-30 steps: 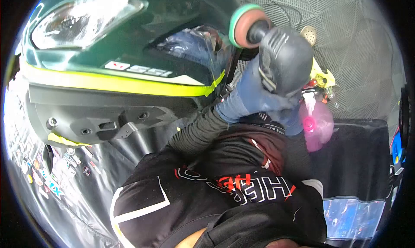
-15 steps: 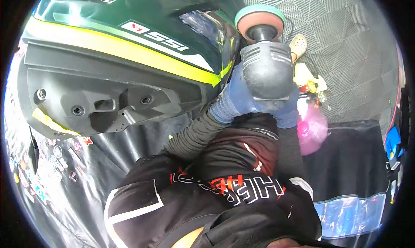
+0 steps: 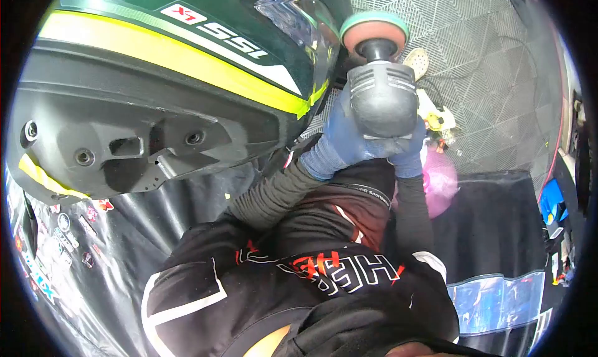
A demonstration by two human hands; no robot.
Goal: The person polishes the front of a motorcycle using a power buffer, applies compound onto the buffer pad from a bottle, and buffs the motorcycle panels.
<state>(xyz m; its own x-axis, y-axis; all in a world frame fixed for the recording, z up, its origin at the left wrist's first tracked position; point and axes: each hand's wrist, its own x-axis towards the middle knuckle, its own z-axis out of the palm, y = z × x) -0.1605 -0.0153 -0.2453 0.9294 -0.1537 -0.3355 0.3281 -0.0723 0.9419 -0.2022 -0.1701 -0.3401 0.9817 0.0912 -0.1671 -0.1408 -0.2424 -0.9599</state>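
Observation:
A black polisher is held between my two blue-gloved hands, its round foam pad with a green rim and orange face pointing away from me. My left hand is closed on the polisher's left side. On the right side my right hand grips it too. The polisher's body hides most of the fingers on both hands. Left of the pad stands a glossy dark green vehicle panel marked "155 LX". Yellow tape runs along its edge above a black plastic part. I cannot tell whether pad and panel touch.
A pink translucent bottle is beside my right forearm, near a yellow-and-white item. Beyond them a beige clog rests on the grey textured floor. Black sheeting with stickers lies at left. Blue items are at far right.
The view has shifted, so the panel appears further left and higher. The polisher stays in both hands, nearly unchanged in the frame.

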